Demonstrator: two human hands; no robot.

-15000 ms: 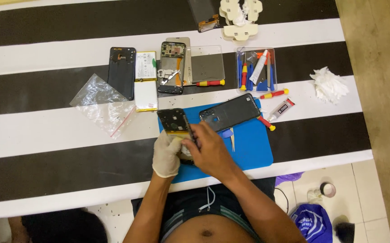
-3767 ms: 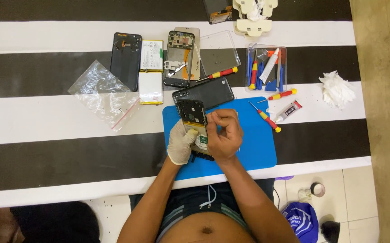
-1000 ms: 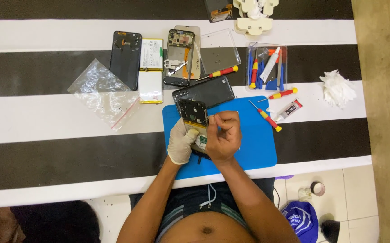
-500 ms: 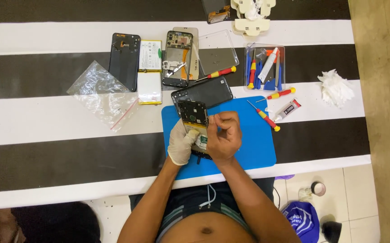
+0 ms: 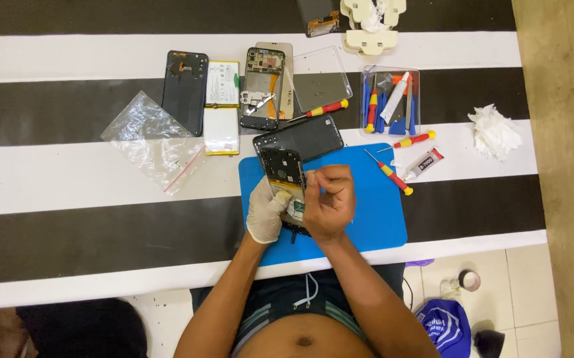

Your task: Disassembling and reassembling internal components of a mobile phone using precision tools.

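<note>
Opened phone held over the blue mat

While the gloved left hand (image 5: pixel 265 211) grips the opened phone (image 5: pixel 285 179) by its lower left edge, fingers wrapped around the frame, the bare right hand (image 5: pixel 328 204) curls over its lower right side with thumb and forefinger pinched together close to the phone's edge. They may be holding a small screw or a fine tool, but it is too small to tell. The phone sits above the blue mat (image 5: pixel 373 205), near the mat's upper left corner, its circuit board exposed.

Judging by what lies around the mat, disassembly looks well advanced: a dark back cover (image 5: pixel 299 136) lies across the mat's top edge, a battery (image 5: pixel 222 106) and a second opened phone (image 5: pixel 263 87) lie beyond that on the striped desk (image 5: pixel 68 172), and a red-and-yellow screwdriver (image 5: pixel 389 171) rests on the mat's upper right part. A tool tray (image 5: pixel 390 99) stands above the mat's right corner. The phone in hand has its inner parts in place, so the work inside it appears unfinished.
</note>
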